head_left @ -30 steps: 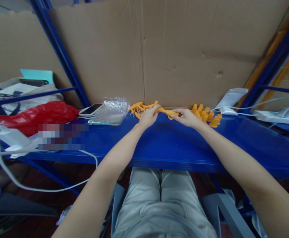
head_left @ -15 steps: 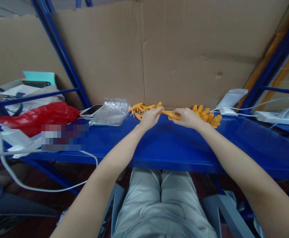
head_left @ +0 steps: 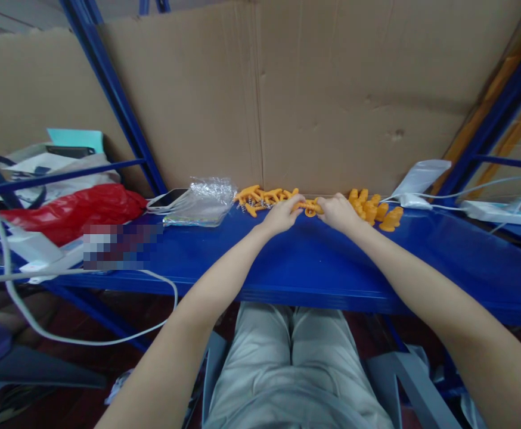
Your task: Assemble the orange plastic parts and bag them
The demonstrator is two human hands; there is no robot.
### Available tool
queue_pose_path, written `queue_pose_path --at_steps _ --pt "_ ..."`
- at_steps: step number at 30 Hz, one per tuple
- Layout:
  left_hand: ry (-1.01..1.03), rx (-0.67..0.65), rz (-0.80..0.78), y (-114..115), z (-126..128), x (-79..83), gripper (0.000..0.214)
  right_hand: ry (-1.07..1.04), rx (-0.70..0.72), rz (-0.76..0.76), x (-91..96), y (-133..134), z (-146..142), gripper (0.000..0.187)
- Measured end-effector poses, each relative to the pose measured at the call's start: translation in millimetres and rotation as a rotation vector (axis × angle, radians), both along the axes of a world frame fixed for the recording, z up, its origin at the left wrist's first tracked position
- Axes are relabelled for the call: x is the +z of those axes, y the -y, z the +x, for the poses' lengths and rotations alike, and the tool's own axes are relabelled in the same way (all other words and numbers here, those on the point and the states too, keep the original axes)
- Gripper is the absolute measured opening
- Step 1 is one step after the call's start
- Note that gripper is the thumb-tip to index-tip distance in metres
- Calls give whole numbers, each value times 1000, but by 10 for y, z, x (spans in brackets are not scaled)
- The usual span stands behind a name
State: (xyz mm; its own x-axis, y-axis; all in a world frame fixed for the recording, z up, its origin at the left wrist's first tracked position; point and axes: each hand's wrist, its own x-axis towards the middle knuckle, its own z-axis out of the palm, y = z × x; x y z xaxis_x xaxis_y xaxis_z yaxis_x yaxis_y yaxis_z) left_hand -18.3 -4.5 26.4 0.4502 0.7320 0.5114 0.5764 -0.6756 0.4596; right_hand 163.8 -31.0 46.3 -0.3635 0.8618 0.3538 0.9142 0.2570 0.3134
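Right now both sets of fingers are closed on one bit of work: my left fingers (head_left: 292,207) pinch one end of an orange piece (head_left: 309,204), and my right fingers (head_left: 326,208) grip its other end. It bridges the narrow gap between my two hands, just over the far side of the blue counter (head_left: 314,262). A small orange loop shows at its lower edge; I cannot tell whether that belongs to it or sits behind. My hidden fingertips wrap around it, so how far the ends run into my grip I cannot tell either.

Just left of my left fingers lies a heap of branching orange parts (head_left: 250,193), with thin wiry coils showing among them. Just right of my right hand stands a cluster of stubby orange pieces (head_left: 391,219), partly covered by that hand.

Farther left, past the branching heap, a clear plastic bag (head_left: 207,205) lies by a dark-screened phone (head_left: 171,198), and well beyond those spreads a red bag (head_left: 81,208). Off to the right of my fingers, past the stubby cluster, a white packet (head_left: 424,177) leans up near some white cables. Behind everything my fingers touch rises a tall cardboard sheet (head_left: 332,95).
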Motion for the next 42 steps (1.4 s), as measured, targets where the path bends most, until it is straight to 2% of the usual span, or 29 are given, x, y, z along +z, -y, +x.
queue_pose_path --at_steps 4,6,8,13,16,21,27,29,32,34,37,42 --pt "113 0 -422 8 12 21 21 79 35 69 -20 -29 4 27" --pt "120 -5 -547 9 -6 25 22 91 59 94 -40 -31 6 27" --pt "87 18 -504 -5 -32 10 24 83 93 108 -68 -28 9 27" --pt "-100 136 -61 -62 -99 -65 25 67 191 144 -148 -34 32 39" --pt "-205 172 64 -54 -119 -72 27 78 236 127 -176 -53 50 34" --pt "-260 221 66 -9 -108 -45 28 68 222 168 -184 -68 64 28" --pt "-202 247 33 3 -69 -35 28 46 192 212 -172 -65 70 22" --pt "-149 249 -58 4 -54 -26 27 34 173 222 -171 -73 90 21" --pt "-49 250 -279 -10 -52 -13 29 13 114 220 -171 -87 152 22" --pt "-13 263 -351 -34 -72 -13 29 -8 65 206 -161 -93 204 24" --pt "-32 306 -295 -81 -123 -23 27 -83 -12 205 -121 -103 283 28" --pt "-140 358 -66 -133 -194 -42 24 -293 -155 143 -17 -174 451 34"
